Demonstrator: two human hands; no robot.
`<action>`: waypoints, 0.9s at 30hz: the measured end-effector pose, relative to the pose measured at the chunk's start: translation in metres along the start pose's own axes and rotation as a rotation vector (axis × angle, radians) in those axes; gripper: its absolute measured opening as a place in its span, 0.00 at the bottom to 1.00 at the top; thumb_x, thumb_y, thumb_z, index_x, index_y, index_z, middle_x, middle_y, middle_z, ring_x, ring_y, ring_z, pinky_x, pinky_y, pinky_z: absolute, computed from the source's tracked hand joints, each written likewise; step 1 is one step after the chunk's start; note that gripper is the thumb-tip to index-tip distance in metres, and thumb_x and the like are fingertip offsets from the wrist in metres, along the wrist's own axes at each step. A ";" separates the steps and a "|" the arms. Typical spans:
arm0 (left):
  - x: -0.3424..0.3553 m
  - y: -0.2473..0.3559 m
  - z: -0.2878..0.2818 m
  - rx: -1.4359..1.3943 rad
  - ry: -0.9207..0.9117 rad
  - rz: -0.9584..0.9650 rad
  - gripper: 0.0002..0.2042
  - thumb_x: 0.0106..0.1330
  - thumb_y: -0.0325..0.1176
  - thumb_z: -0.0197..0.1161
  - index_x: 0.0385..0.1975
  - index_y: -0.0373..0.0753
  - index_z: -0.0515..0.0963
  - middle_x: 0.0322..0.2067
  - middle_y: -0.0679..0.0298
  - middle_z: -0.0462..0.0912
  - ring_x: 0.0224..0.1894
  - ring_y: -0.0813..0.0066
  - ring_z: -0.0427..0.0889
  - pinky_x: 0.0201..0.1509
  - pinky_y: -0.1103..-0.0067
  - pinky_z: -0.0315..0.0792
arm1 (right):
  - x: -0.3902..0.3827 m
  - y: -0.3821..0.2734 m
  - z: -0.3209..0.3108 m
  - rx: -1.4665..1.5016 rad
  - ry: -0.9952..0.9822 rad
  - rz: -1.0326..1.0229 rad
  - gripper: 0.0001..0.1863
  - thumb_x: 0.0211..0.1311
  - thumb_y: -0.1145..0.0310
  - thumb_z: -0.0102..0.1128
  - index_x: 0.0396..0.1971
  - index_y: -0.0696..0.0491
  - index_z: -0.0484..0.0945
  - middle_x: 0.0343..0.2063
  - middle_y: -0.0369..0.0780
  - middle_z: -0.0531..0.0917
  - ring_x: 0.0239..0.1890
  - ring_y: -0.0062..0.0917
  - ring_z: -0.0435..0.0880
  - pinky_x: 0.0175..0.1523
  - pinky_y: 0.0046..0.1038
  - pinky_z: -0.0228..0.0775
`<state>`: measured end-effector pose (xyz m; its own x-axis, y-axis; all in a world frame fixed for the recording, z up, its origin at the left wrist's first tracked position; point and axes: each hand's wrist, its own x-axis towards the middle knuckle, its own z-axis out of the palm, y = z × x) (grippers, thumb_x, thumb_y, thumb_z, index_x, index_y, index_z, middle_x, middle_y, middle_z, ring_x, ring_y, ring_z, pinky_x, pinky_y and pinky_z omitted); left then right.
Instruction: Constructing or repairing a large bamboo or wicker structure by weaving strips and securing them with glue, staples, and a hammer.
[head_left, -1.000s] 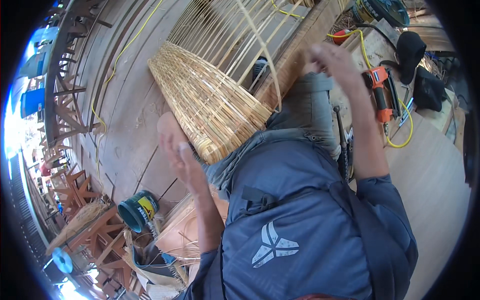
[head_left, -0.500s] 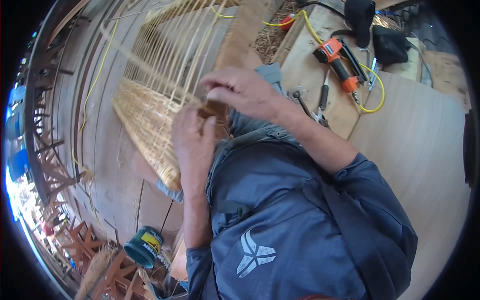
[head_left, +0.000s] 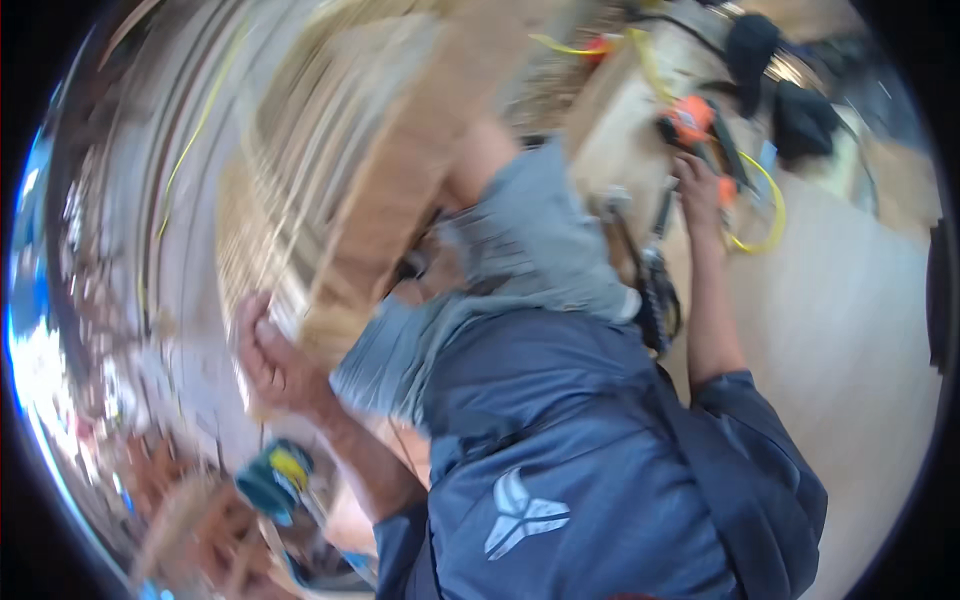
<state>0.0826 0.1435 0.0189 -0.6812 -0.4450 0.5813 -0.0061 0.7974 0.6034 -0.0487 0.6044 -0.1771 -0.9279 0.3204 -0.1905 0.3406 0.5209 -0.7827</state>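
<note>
A wooden frame (head_left: pixel 385 190) strung with pale cane strands lies tilted across my lap, with a tightly woven section (head_left: pixel 238 225) along its left side. At the frame's near left corner, my left hand (head_left: pixel 277 362) is closed round its edge, beside a few light strands. My right hand (head_left: pixel 699 195) reaches out at the right, against the black handle of an orange and black nail gun (head_left: pixel 690 120) lying on the boards. Blur hides whether its fingers wrap the handle. A yellow air hose (head_left: pixel 778 205) loops from the gun's lower end.
Hand tools, blurred, including dark-handled pliers (head_left: pixel 657 300), lie between my leg and right arm. Black cloth-like items (head_left: pixel 803 120) sit beyond the gun. A pale plywood sheet (head_left: pixel 840 320) spreads at the right. At lower left stands a green can (head_left: pixel 268 485), near star-shaped wooden pieces (head_left: pixel 205 540).
My hands were together at the woven strands. The right has swung right to the nail gun; the left has moved down and left to the corner. The frame has tilted and shifted left.
</note>
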 end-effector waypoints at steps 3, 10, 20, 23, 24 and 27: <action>0.010 0.000 -0.010 -0.114 0.116 0.012 0.10 0.66 0.22 0.48 0.43 0.27 0.73 0.42 0.53 0.78 0.41 0.67 0.79 0.50 0.76 0.72 | 0.012 0.015 -0.001 0.187 0.017 -0.078 0.14 0.60 0.65 0.53 0.42 0.55 0.77 0.25 0.32 0.78 0.23 0.13 0.73 0.26 0.16 0.64; -0.032 0.033 -0.064 -0.495 -0.107 -0.465 0.11 0.63 0.24 0.53 0.44 0.32 0.74 0.35 0.60 0.79 0.33 0.79 0.77 0.38 0.84 0.72 | -0.022 -0.153 0.053 0.250 -0.210 -0.211 0.12 0.65 0.67 0.51 0.41 0.58 0.77 0.23 0.33 0.76 0.23 0.12 0.72 0.26 0.15 0.61; -0.059 0.038 -0.007 -0.601 -0.428 -0.805 0.13 0.68 0.31 0.50 0.50 0.35 0.68 0.34 0.64 0.77 0.31 0.83 0.75 0.37 0.85 0.71 | -0.166 -0.299 0.091 0.350 -1.277 -0.525 0.14 0.60 0.72 0.53 0.45 0.58 0.73 0.34 0.36 0.78 0.37 0.17 0.76 0.43 0.21 0.70; -0.075 0.027 0.004 -0.963 -0.194 -1.024 0.14 0.69 0.39 0.49 0.48 0.37 0.70 0.30 0.62 0.77 0.29 0.77 0.77 0.33 0.82 0.72 | -0.196 -0.317 0.096 0.516 -1.105 -0.705 0.13 0.60 0.68 0.53 0.42 0.59 0.70 0.33 0.39 0.77 0.37 0.22 0.77 0.40 0.25 0.71; -0.076 0.026 0.003 -0.969 -0.220 -1.024 0.14 0.69 0.39 0.49 0.48 0.37 0.70 0.30 0.62 0.77 0.29 0.77 0.77 0.33 0.82 0.72 | -0.201 -0.319 0.098 0.537 -1.042 -0.983 0.14 0.58 0.65 0.56 0.36 0.61 0.70 0.33 0.40 0.76 0.36 0.27 0.78 0.36 0.29 0.71; -0.084 0.023 -0.007 -1.270 -0.050 -1.245 0.14 0.65 0.29 0.53 0.51 0.44 0.68 0.33 0.59 0.77 0.30 0.67 0.78 0.31 0.72 0.74 | -0.192 -0.306 0.082 0.482 -1.030 -0.927 0.12 0.58 0.65 0.53 0.36 0.59 0.71 0.34 0.42 0.77 0.37 0.29 0.79 0.38 0.30 0.71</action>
<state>0.1447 0.1960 -0.0123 -0.7356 -0.4511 -0.5053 0.0123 -0.7548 0.6559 0.0129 0.3183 0.0505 -0.5476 -0.7762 0.3125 -0.3153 -0.1545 -0.9363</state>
